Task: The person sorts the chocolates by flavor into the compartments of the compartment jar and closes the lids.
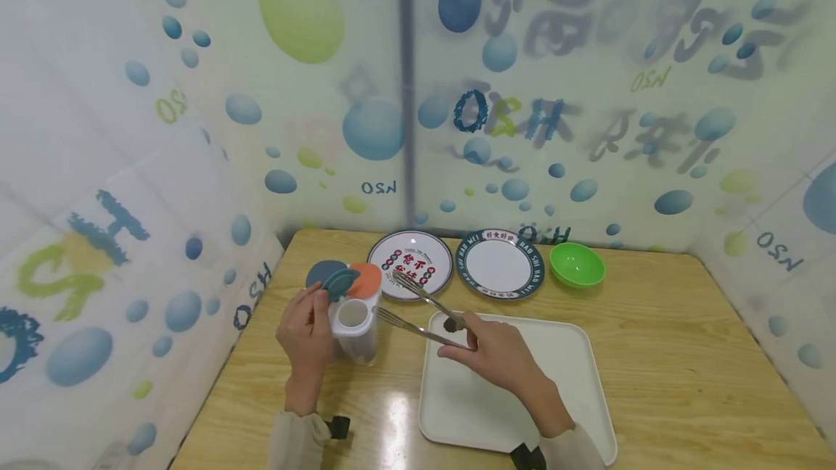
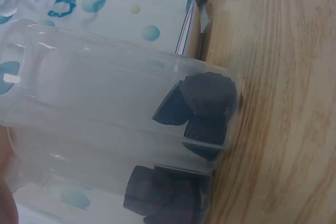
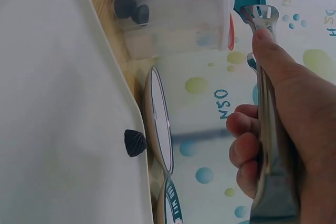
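My left hand pinches a round teal lid, tilted up over a clear multi-compartment container. One round opening faces up, uncovered. Dark chunks lie at the bottom of its compartments in the left wrist view. My right hand grips metal tongs, whose arms stand apart with their tips near the container and nothing between them. A ridged dark piece lies on the white tray, close to its far edge; the right hand partly overlaps it in the head view.
Behind the container are a white plate with red writing and a dark-rimmed plate. A green bowl stands to their right. Blue and orange lids rise from the container. Printed curtains surround the wooden table.
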A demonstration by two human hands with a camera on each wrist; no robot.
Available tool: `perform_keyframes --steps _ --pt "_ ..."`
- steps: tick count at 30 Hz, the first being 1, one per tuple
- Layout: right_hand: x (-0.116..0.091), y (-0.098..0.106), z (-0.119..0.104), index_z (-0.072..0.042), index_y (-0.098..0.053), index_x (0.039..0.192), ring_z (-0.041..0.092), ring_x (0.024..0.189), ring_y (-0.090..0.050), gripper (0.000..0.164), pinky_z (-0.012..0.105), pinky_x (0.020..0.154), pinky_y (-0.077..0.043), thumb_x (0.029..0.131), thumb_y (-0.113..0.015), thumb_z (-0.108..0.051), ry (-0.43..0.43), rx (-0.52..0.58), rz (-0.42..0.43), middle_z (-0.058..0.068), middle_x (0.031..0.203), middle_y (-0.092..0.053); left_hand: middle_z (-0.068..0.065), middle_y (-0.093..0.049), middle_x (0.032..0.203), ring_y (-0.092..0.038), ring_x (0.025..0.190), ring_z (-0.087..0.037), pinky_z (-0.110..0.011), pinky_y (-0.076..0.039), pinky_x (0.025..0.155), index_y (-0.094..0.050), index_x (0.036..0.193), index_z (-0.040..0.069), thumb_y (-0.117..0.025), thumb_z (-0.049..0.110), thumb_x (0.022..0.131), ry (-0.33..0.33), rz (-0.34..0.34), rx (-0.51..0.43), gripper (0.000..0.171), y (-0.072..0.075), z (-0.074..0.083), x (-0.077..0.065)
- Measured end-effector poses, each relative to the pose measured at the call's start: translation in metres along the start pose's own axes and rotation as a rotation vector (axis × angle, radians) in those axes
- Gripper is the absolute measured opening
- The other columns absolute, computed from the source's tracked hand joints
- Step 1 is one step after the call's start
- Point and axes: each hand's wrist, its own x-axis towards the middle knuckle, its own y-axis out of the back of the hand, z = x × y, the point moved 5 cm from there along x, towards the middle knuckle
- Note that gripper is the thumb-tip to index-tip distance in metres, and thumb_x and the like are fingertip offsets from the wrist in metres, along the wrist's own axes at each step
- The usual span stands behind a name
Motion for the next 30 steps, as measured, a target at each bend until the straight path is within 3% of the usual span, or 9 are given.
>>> perform_keyframes --steps 8,21,30 --pt "-0.01 -0.004 0.025 -0.023 -0.059 0.104 0.003 0.052 -0.041 0.049 0.021 0.05 -0.034 0.082 -0.066 -0.066 -0.091 -0.013 -0.024 -0.016 0.063 -0.048 -0.019 -0.076 0.091 -0.072 0.086 -0.035 -0.018 -0.045 0.072 -0.07 0.073 -0.004 -0.067 0.007 0.091 -0.001 -0.001 0.016 0.022 0.0 0.0 -0.001" --pt "-0.025 -0.012 0.058 -0.021 -0.057 0.092 0.006 0.053 -0.042 0.048 0.024 0.051 -0.032 0.08 -0.068 -0.066 -0.21 -0.042 -0.049 -0.013 0.06 -0.047 -0.019 -0.076 0.089 -0.073 0.086 -0.035 -0.014 -0.043 0.068 -0.069 0.07 -0.004 -0.067 0.005 0.091 0.004 -0.008 0.01 0.023 0.0 0.0 -0.001" --pt "-0.036 -0.016 0.075 -0.022 -0.056 0.087 0.01 0.055 -0.043 0.045 0.027 0.052 -0.031 0.081 -0.068 -0.066 -0.282 -0.057 -0.087 -0.009 0.061 -0.047 -0.02 -0.075 0.089 -0.073 0.087 -0.036 -0.012 -0.044 0.073 -0.068 0.071 -0.005 -0.067 0.005 0.091 0.004 -0.011 0.008 0.022 -0.001 -0.001 -0.001"
